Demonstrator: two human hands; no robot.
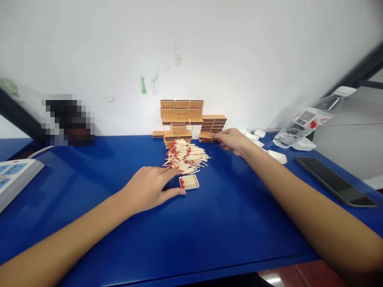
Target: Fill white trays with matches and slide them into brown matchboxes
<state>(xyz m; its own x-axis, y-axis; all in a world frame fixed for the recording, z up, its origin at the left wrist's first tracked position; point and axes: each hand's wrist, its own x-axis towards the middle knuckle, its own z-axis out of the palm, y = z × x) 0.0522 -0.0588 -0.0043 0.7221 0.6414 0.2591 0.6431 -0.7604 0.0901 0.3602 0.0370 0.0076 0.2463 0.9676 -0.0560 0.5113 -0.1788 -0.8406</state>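
Observation:
A small white matchbox tray (189, 181) filled with red-tipped matches lies on the blue table (209, 231). My left hand (149, 189) rests beside it, thumb and forefinger touching the tray's left end. Behind the tray sits a loose heap of matches (186, 156). My right hand (231, 140) reaches to the back, fingers pinched on a brown matchbox (206, 136) at the foot of a low stack (213, 124). More brown matchboxes (181, 109) are piled against the white wall.
A black phone (335, 181) lies at the right edge. A tilted plastic water bottle (302, 121) and several white trays (277, 156) sit at the back right. A white power strip (13, 175) is at the left, and a blurred dark object (68, 119) stands by the wall.

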